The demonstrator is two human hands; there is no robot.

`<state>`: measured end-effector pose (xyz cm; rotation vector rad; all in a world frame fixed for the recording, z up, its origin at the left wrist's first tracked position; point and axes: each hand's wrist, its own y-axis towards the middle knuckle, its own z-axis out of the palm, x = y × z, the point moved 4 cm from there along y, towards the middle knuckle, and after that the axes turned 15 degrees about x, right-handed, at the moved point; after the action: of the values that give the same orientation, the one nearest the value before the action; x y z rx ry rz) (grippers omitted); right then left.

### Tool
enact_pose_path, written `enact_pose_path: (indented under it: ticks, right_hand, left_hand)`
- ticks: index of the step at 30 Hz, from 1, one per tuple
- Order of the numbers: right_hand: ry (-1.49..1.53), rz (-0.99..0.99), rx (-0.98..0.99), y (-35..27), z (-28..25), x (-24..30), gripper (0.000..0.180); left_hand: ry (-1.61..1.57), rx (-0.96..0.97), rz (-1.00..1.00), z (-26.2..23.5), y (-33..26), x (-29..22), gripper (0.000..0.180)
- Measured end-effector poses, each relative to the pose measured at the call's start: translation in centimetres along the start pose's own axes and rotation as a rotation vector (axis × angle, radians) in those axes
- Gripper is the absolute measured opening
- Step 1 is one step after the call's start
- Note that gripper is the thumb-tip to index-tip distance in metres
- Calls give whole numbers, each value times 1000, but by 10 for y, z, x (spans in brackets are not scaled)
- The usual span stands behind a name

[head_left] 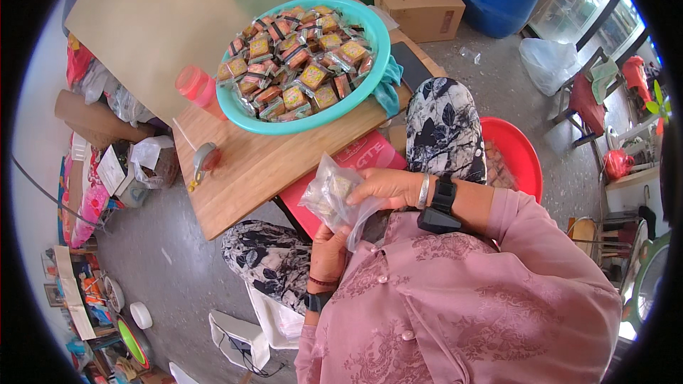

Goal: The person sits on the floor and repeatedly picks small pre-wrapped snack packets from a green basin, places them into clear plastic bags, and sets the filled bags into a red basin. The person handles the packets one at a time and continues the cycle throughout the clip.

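Right, I've got the wooden worktop [242, 178] filling the upper left of my head view, and on it a wide turquoise basin [284, 128]. Down past the right knee there's a red basin [526, 156], partly hidden by that leg. Coming in closer: the right hand [384, 188] is clamped over the upper side of a clear plastic bag [321, 179], and the left hand [328, 254] pinches its lower end, so both work close together, just in front of the blouse. Something yellowish shows through the film; I can't count pieces. Smallest now: square wrapped packets [294, 97], heaped high in the turquoise basin.
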<state>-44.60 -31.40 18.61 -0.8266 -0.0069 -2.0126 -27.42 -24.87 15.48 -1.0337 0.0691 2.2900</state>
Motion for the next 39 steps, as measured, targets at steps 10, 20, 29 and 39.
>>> enact_pose_path:
  ticks: [10,20,29,39]
  right_hand:
    - [-68,-32,42,1,-3,1,61]
    - [-102,-81,146,-7,22,8,58]
    - [-76,-40,82,-6,20,6,50]
    - [-99,-229,158,-30,25,32,44]
  left_hand:
    - [72,44,-61,1,0,0,45]
    - [-43,-52,143,13,7,-23,42]
    - [-70,-87,146,22,5,-22,38]
    - [27,-7,140,23,5,-20,48]
